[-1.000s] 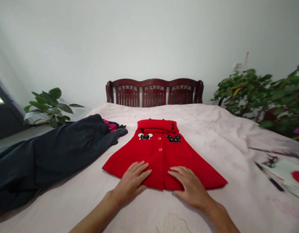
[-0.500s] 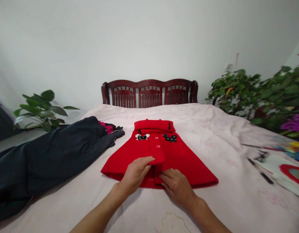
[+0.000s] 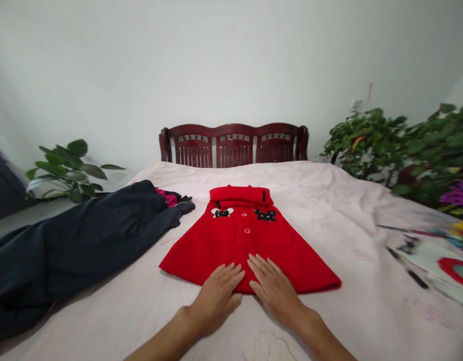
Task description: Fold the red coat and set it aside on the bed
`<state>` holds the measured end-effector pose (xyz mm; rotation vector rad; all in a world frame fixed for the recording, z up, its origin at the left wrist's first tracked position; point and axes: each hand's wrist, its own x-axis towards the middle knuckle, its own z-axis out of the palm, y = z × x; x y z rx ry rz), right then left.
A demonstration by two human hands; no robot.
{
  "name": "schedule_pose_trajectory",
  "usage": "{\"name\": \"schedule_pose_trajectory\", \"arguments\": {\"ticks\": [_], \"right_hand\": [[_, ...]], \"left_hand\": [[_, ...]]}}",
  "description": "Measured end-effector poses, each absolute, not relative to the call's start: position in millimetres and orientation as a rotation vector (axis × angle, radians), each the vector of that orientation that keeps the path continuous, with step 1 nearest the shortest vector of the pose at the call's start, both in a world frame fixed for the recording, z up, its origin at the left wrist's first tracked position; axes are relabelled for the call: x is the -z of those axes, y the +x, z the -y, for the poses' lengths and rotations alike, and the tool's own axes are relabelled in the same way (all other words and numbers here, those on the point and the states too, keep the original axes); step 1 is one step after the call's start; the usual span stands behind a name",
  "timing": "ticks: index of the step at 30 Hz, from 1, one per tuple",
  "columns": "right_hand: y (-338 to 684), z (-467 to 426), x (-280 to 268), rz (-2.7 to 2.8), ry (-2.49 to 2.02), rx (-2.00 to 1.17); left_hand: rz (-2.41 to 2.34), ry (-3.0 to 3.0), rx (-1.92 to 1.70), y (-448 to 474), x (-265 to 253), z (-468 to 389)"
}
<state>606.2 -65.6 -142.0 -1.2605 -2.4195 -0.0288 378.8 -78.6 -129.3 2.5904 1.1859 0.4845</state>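
Note:
A red skirt (image 3: 231,240) lies spread out, its upper part folded over at the far end. Two buttons run down its front, with a white-and-black bow patch on the left and a black dotted bow patch on the right. Both hands rest flat at the middle of its near hem. My left hand (image 3: 219,296) has its fingers stretched onto the cloth, left of the centre line. My right hand (image 3: 272,288) lies beside it, fingers extended on the fabric. Neither hand grips anything.
Dark trousers (image 3: 84,245) lie along the left of the pink bedsheet (image 3: 321,321). At the right are a black-handled knife-like tool (image 3: 408,268) and a red-rimmed item (image 3: 455,273). A wooden headboard (image 3: 234,145) stands behind; plants (image 3: 370,145) flank the bed.
Both hands have let go of the skirt's front edges and now lie flat on it. The lifted flap at the hem is down. The view has shifted slightly.

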Motion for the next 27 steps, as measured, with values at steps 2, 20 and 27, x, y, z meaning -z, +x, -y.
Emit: {"name": "schedule_pose_trajectory", "arguments": {"ticks": [2, 20, 27], "right_hand": [[606.5, 65.9, 147.3, 2.451, -1.318, -0.044], [740.7, 56.5, 111.7, 1.489, -2.367, -0.131], [732.2, 57.4, 93.1, 1.291, -2.235, -0.254]], "left_hand": [[-1.164, 2.506, -0.574, 370.4, 126.8, 77.2], [-1.919, 1.466, -0.971, 218.4, 135.2, 27.9], [-1.918, 1.525, -1.423, 264.9, 97.5, 32.0]]}}
